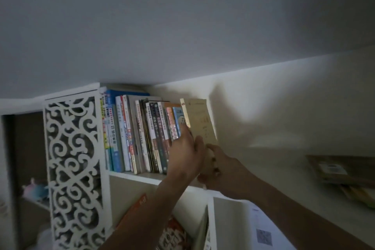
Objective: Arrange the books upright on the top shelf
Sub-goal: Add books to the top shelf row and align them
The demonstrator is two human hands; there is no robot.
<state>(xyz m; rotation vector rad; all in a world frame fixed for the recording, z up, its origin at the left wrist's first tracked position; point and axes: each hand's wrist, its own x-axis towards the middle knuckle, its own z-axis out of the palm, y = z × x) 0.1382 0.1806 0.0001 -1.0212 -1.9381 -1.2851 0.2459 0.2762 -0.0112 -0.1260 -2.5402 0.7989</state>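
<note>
Partly hidden, both hands [187, 153] [221, 170] clasp the cream book's [199, 119] lower half.

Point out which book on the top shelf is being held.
The cream book at the right end of the row: both the left hand and right hand grip it, and it leans, unlike the other books.
</note>
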